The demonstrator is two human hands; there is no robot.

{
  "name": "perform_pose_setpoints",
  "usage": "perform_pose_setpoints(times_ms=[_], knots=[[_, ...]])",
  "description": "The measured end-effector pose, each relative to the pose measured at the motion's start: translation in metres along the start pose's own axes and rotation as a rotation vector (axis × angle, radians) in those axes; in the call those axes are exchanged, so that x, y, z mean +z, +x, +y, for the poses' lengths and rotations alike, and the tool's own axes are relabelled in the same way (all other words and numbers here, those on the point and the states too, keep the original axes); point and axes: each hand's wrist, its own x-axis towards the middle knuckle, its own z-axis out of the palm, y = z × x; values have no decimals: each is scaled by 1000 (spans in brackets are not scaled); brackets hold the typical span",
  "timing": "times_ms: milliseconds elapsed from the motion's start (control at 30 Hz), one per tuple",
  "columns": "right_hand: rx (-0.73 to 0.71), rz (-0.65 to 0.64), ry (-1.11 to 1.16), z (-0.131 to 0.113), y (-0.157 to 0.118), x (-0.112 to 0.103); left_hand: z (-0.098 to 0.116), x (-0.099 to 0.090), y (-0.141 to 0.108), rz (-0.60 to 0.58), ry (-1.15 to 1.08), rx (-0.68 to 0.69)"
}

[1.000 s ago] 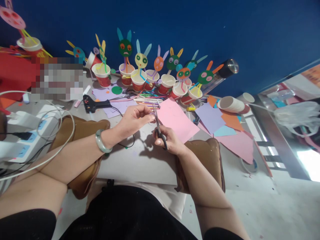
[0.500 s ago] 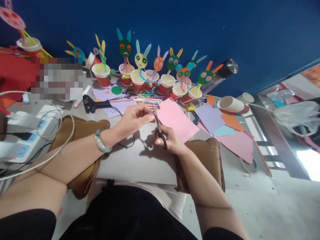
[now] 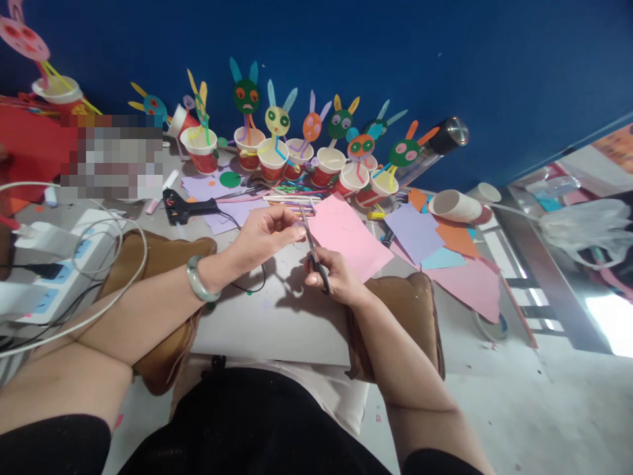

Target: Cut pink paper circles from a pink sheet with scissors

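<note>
My right hand (image 3: pixel 332 274) is closed around the dark handles of a pair of scissors (image 3: pixel 311 245), whose blades point up and away from me. Right beside the blades, the thumb and fingers of my left hand (image 3: pixel 274 231) are pinched together. Whatever they hold is too small to make out. Beyond the scissors lies a pink paper sheet (image 3: pixel 349 234), with a bundle of coloured sticks (image 3: pixel 289 201) behind its left edge. A black glue gun (image 3: pixel 190 208) rests on the table to the left of my left hand.
Red-and-white paper cups (image 3: pixel 273 158) with paper rabbit heads line the blue wall. Purple paper (image 3: pixel 413 227), other scraps and a tipped stack of cups (image 3: pixel 457 208) lie right. A power strip (image 3: pixel 59 277) with cables is at left. Brown cushions (image 3: pixel 403 310) flank the table front.
Both hands and the scissors stay almost in place at the same spot. The whole view has shifted very slightly.
</note>
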Motion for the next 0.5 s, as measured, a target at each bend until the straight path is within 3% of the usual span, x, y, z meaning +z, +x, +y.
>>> perform_pose_setpoints(times_ms=[500], knots=[[-8, -5, -16, -1, 0, -1, 1, 1, 2, 24, -65, -7]])
